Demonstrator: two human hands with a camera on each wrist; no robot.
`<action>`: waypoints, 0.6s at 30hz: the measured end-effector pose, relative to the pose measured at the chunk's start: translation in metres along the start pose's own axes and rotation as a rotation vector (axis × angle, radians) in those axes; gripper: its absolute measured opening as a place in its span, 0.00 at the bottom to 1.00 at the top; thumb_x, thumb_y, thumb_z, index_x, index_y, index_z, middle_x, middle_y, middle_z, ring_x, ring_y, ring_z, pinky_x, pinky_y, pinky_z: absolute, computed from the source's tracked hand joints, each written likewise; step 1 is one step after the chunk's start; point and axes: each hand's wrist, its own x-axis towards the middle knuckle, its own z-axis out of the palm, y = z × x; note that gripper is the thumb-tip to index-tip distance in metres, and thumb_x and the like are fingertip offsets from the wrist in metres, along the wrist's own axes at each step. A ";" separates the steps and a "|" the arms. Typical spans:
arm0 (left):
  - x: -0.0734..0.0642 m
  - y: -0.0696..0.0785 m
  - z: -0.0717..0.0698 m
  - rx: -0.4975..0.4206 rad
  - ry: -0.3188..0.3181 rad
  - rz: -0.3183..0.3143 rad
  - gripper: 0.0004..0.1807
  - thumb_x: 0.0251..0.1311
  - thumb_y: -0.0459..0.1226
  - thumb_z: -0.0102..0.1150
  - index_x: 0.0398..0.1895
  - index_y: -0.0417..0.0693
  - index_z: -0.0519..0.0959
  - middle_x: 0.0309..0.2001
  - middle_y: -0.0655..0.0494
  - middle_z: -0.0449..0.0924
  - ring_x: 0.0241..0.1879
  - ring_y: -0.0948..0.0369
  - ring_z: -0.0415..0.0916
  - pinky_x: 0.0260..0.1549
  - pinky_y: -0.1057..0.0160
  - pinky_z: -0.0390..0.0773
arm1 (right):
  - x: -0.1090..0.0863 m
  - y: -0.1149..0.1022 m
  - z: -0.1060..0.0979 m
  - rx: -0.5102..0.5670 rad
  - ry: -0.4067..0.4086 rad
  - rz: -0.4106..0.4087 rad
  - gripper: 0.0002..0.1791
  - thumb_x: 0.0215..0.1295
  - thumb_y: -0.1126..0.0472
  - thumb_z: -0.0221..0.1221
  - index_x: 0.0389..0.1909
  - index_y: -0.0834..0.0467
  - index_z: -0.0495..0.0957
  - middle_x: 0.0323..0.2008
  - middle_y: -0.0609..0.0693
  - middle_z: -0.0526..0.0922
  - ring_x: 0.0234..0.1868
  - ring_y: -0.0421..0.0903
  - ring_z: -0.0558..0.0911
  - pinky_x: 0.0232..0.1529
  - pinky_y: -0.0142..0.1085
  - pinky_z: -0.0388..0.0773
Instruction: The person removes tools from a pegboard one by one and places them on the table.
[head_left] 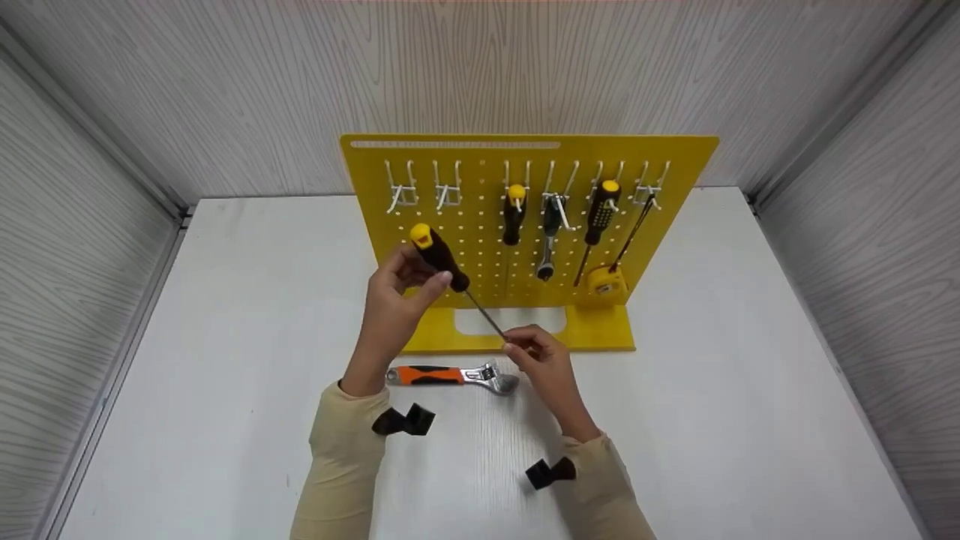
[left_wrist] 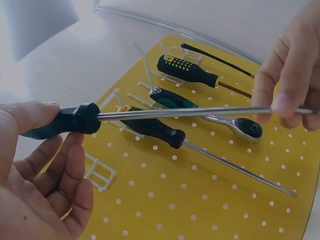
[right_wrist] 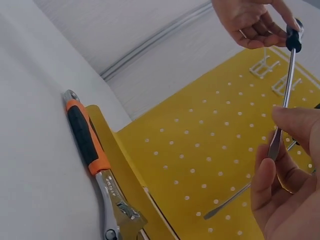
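A flat-tipped screwdriver with a black handle and yellow end slants in front of the yellow pegboard. My left hand pinches its handle between thumb and fingers, as the left wrist view shows close up. Near the tip, the thumb and fingers of my right hand pinch the steel shaft; in the right wrist view the flat blade lies between them. Below the hands, an adjustable wrench with an orange and black handle lies on the table along the pegboard's base.
On the board's hooks hang another screwdriver, a ratchet wrench, a dotted-handle screwdriver and a yellow tape measure on a black strap. Two white hooks at the left hold nothing. Pale walls enclose the white table.
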 end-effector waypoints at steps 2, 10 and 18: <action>-0.001 -0.001 0.000 -0.012 0.001 0.003 0.17 0.58 0.32 0.61 0.50 0.37 0.73 0.41 0.49 0.79 0.40 0.64 0.77 0.47 0.67 0.75 | -0.001 -0.002 -0.005 0.001 0.018 -0.006 0.07 0.63 0.67 0.61 0.40 0.64 0.81 0.34 0.54 0.82 0.28 0.38 0.73 0.28 0.27 0.69; -0.004 -0.004 -0.004 -0.027 0.003 -0.001 0.18 0.58 0.30 0.60 0.52 0.35 0.72 0.42 0.49 0.78 0.40 0.65 0.77 0.46 0.69 0.75 | -0.003 -0.009 -0.019 0.023 0.084 0.021 0.08 0.62 0.64 0.63 0.39 0.64 0.80 0.32 0.47 0.79 0.28 0.39 0.72 0.28 0.27 0.69; -0.008 -0.009 -0.003 -0.080 -0.020 -0.014 0.22 0.57 0.30 0.60 0.55 0.36 0.68 0.44 0.49 0.78 0.42 0.64 0.77 0.46 0.69 0.75 | -0.009 -0.014 -0.030 0.014 0.157 0.069 0.08 0.63 0.63 0.62 0.39 0.63 0.78 0.32 0.48 0.79 0.29 0.42 0.72 0.29 0.27 0.71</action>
